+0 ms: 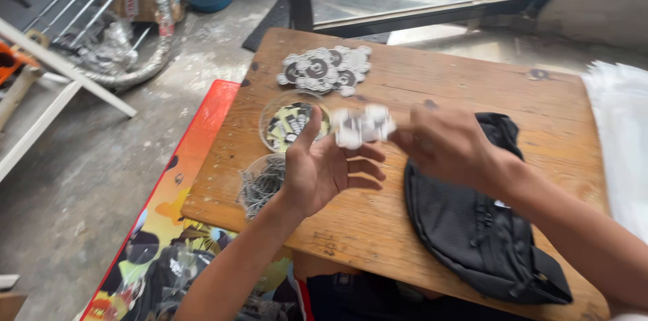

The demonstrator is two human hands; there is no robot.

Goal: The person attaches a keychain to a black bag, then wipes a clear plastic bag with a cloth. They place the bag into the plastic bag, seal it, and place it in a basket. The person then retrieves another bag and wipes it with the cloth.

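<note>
Your right hand [442, 145] pinches a blurred white cluster of stickers [363, 126] above the wooden table [472, 85]. Your left hand [324, 169] is spread open, palm up, just beside them, over two clear cups [270, 118]. A black bag [472, 220] lies under your right forearm.

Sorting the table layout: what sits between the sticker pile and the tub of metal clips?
In the head view, a clear tub of stickers sits between the sticker pile and the clip tub.
</note>
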